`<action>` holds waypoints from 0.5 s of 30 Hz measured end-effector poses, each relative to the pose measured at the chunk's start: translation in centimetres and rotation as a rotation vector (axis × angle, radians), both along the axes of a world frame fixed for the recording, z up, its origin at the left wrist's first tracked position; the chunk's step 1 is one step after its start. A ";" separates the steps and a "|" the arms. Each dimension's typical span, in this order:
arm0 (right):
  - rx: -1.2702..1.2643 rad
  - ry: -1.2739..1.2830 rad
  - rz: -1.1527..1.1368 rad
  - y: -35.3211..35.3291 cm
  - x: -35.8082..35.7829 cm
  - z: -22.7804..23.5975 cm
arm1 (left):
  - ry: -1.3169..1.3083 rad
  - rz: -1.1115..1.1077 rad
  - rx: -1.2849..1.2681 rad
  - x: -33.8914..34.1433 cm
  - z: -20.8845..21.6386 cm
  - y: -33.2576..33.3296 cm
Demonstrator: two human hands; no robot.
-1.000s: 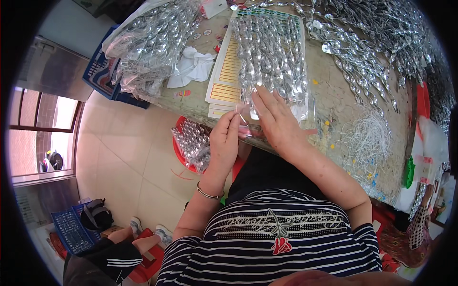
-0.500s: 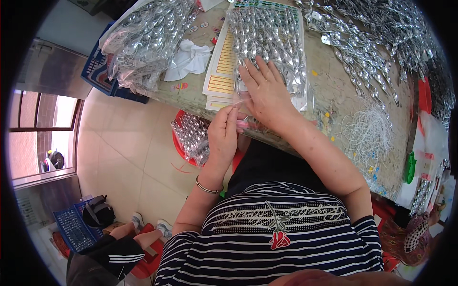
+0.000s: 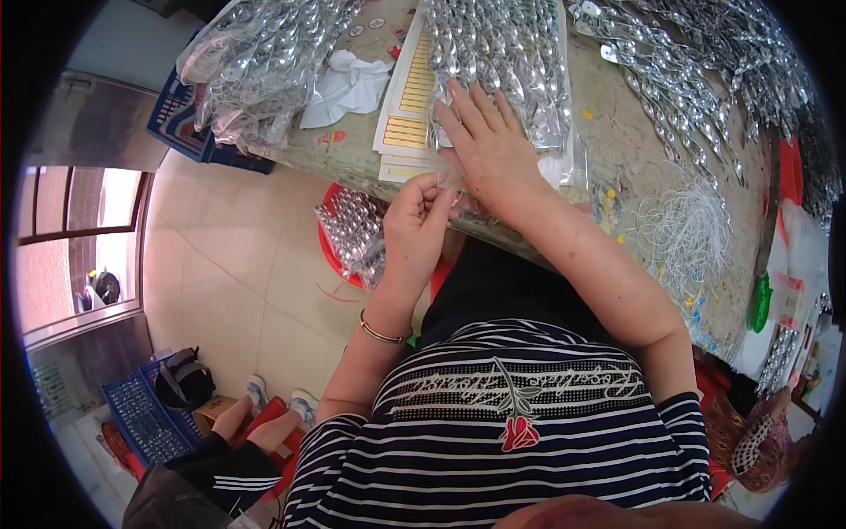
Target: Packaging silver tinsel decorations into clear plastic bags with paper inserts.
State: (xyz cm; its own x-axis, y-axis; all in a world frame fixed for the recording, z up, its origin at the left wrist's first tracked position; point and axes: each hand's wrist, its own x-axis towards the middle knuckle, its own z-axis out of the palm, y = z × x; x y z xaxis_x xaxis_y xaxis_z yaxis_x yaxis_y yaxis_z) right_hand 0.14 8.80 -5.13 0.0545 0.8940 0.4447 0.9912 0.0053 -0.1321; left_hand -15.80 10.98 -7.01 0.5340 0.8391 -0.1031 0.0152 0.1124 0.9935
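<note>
A clear plastic bag of silver twisted strands (image 3: 498,53) lies on the worktable (image 3: 608,145), its mouth toward the near edge. Spread flat over the bag's lower part, my right hand (image 3: 498,163) has its fingers apart and palm down. My left hand (image 3: 416,220), at the table's edge, pinches the thin clear film at the bag's near end between thumb and forefinger. A pinkish bit shows by those fingertips, too small to make out. Under the bag lie printed card sheets (image 3: 407,123) with yellow and red rows.
Filled clear bags (image 3: 264,66) and a crumpled white tissue (image 3: 348,88) lie at left, near a blue crate (image 3: 181,115). Loose silver strands (image 3: 679,106) and white threads (image 3: 687,229) lie at right. Below stands a red tub (image 3: 328,242); another person's legs (image 3: 264,432) show lower left.
My left hand has shifted slightly right and curled its fingers more at the bag's end. My right hand stays flat on the bag. The whole view has moved a little.
</note>
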 end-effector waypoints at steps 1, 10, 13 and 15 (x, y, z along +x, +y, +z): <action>0.000 0.001 -0.003 -0.2 0.0 0.0 | 0.001 -0.003 0.000 0.0 0.1 -0.1; -0.048 -0.046 0.005 -0.1 -0.1 0.7 | -0.021 0.024 0.069 0.1 0.7 -0.7; 0.003 0.035 -0.015 0.2 0.5 0.9 | -0.027 0.027 0.067 -0.1 0.7 -0.5; 0.002 0.032 -0.048 -0.2 0.0 0.9 | -0.012 0.021 0.048 0.0 0.4 -0.6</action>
